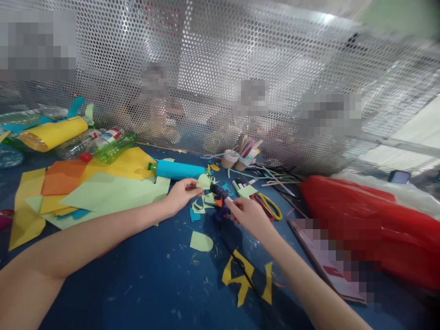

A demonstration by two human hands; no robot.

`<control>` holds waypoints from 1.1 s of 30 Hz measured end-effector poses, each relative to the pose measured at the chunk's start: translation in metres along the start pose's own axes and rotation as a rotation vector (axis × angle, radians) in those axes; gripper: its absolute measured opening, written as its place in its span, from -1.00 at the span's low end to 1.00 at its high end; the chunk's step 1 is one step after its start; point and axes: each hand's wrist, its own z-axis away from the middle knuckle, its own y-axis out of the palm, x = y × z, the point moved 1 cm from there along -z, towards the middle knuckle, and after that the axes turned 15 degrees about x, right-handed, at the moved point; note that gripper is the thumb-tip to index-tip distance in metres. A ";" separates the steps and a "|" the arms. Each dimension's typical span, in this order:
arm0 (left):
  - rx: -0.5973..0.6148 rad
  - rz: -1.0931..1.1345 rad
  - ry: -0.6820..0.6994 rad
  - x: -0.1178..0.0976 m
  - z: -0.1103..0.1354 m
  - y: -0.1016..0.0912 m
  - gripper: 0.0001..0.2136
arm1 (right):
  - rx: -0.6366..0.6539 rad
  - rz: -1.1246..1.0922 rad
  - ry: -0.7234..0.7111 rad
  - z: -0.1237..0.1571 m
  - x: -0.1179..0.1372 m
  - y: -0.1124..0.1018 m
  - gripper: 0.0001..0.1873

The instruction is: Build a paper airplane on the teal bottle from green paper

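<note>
My left hand point(184, 195) pinches a light green paper piece point(204, 182) with a rounded edge, just in front of a green bottle wrapped in blue paper point(180, 170). My right hand point(242, 211) is closed at the back end of a dark blue glue gun point(222, 195), by a small white part. The gun's nozzle points toward the paper piece, and its black cord point(237, 256) trails toward me. Paper scraps point(199, 205) in green, blue and orange lie between the hands. Another rounded green piece point(201, 241) rests on the blue table.
Coloured paper sheets point(103, 195) and plastic bottles point(115, 147) occupy the left. Scissors point(271, 206) lie beyond my right hand, near cups of sticks point(229, 159). Yellow scraps point(244, 275) are in front. A red bag point(360, 224) stands right; perforated metal mesh point(213, 55) closes off the back.
</note>
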 end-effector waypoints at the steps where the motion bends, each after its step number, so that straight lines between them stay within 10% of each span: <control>1: 0.001 0.044 -0.002 0.000 0.000 0.000 -0.73 | 0.002 0.087 0.013 -0.001 -0.004 -0.002 -0.57; 6: 0.117 0.034 -0.050 -0.002 0.003 0.008 -0.77 | 0.036 0.033 0.109 -0.005 -0.012 0.002 -0.59; 14: 0.406 -0.128 -0.091 -0.003 0.011 0.022 -0.82 | 0.130 -0.719 0.207 0.006 0.018 0.010 -0.76; 24: 0.310 -0.080 -0.034 -0.013 0.009 0.019 -0.79 | -0.004 -1.283 0.133 0.005 0.020 0.034 -0.88; 33: 0.350 0.020 -0.010 -0.020 0.011 0.020 -0.81 | -0.103 -1.169 0.008 0.004 0.020 0.036 -0.91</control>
